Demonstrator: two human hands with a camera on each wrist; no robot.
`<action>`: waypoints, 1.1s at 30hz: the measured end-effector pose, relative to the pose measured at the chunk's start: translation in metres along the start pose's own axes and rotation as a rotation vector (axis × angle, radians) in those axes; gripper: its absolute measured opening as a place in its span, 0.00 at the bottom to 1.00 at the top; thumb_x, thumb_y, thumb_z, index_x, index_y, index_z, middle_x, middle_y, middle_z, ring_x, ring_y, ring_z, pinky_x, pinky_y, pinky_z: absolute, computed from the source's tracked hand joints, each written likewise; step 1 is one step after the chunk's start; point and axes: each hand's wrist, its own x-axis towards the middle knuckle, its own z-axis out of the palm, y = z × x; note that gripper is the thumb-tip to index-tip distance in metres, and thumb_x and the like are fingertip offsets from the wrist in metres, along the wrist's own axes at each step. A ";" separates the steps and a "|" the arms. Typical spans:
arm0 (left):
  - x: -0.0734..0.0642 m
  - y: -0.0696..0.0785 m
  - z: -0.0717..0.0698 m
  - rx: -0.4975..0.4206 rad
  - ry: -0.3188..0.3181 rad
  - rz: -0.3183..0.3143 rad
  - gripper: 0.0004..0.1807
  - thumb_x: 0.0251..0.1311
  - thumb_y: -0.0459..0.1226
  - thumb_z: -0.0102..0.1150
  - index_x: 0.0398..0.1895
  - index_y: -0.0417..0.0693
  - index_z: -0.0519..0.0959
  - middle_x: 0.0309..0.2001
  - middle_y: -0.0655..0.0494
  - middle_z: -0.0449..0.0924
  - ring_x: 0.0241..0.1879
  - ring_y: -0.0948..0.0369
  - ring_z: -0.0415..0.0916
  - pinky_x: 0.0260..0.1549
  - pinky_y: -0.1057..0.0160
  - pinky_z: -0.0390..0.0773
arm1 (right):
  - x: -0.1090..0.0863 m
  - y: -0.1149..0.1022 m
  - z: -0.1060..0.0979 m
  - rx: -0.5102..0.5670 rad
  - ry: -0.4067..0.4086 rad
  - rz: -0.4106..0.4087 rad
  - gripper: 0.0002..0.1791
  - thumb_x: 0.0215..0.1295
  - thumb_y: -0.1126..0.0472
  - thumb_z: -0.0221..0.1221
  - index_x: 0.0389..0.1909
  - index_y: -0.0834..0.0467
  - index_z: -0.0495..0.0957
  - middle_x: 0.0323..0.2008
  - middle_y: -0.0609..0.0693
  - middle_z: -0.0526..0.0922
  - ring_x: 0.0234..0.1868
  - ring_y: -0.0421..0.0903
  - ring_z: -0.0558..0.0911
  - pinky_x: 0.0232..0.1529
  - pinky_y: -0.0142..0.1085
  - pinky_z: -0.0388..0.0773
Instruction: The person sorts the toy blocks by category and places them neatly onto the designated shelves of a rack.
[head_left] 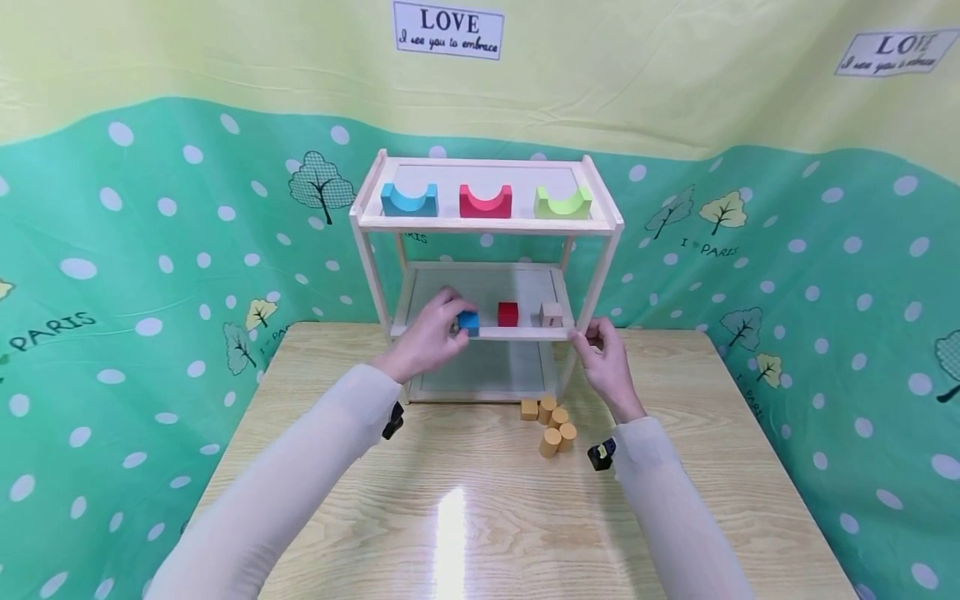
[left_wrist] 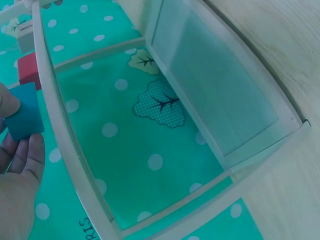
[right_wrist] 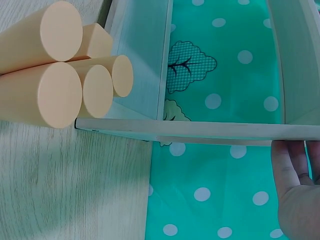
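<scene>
Blue cube: held between thumb and fingers of the left grip, at the front edge of the middle board; whether it touches the board cannot be told. Right of that grip, same board: red cube, then pale cube. Right grip: holding the right front post, thumb and fingers about it. Below and left of that grip, tan wooden blocks stand grouped on the counter.

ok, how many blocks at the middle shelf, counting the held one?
3. Blue block in the left hand, at the front left of the middle shelf; red block mid-shelf; pale block to the right. Another could be hidden behind that hand.
</scene>
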 end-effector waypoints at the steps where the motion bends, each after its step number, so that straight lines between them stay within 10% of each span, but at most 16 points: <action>1: 0.001 -0.001 0.000 0.000 -0.001 -0.005 0.19 0.54 0.27 0.56 0.52 0.35 0.76 0.48 0.46 0.70 0.43 0.55 0.69 0.45 0.60 0.76 | 0.000 0.000 0.000 0.000 0.001 0.001 0.13 0.69 0.63 0.55 0.44 0.70 0.69 0.37 0.59 0.71 0.41 0.51 0.72 0.41 0.35 0.71; 33: 0.021 -0.011 0.010 0.009 -0.058 -0.130 0.19 0.60 0.29 0.53 0.56 0.39 0.75 0.53 0.46 0.67 0.47 0.54 0.67 0.52 0.56 0.73 | 0.001 0.002 0.000 0.003 -0.003 0.013 0.13 0.69 0.62 0.54 0.45 0.70 0.69 0.38 0.60 0.71 0.42 0.52 0.72 0.42 0.36 0.71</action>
